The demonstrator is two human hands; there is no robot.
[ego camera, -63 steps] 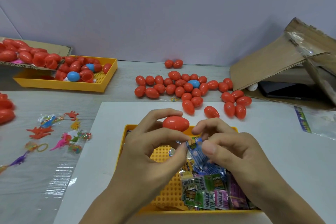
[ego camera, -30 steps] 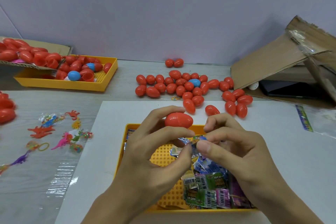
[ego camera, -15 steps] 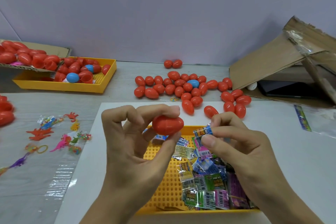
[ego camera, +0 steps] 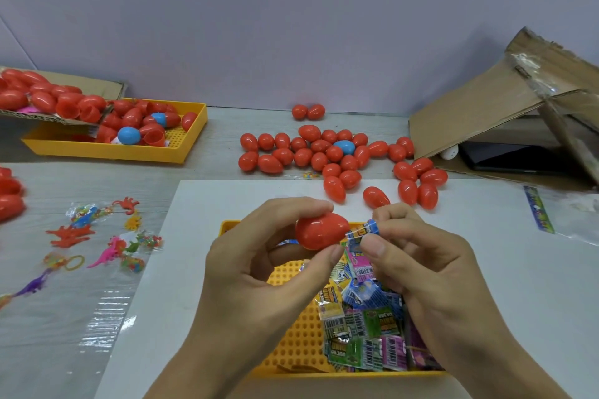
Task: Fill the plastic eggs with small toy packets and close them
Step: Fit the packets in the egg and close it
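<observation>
Hands meet above the yellow tray (ego camera: 246, 226): left hand (ego camera: 256, 272) grips a red egg (ego camera: 321, 231) between fingertips and thumb, steadying it; right hand (ego camera: 418, 266) pinches a rolled packet (ego camera: 364, 231) against it, seemingly for loading.

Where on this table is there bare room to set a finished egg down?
Bare: white board right of the near tray, and its strip left of the tray. Crowded: egg cluster behind, loose toys left, packets in the tray.

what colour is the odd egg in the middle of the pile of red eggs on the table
Blue: the odd egg sits among the red eggs. The head view shows it.
</observation>
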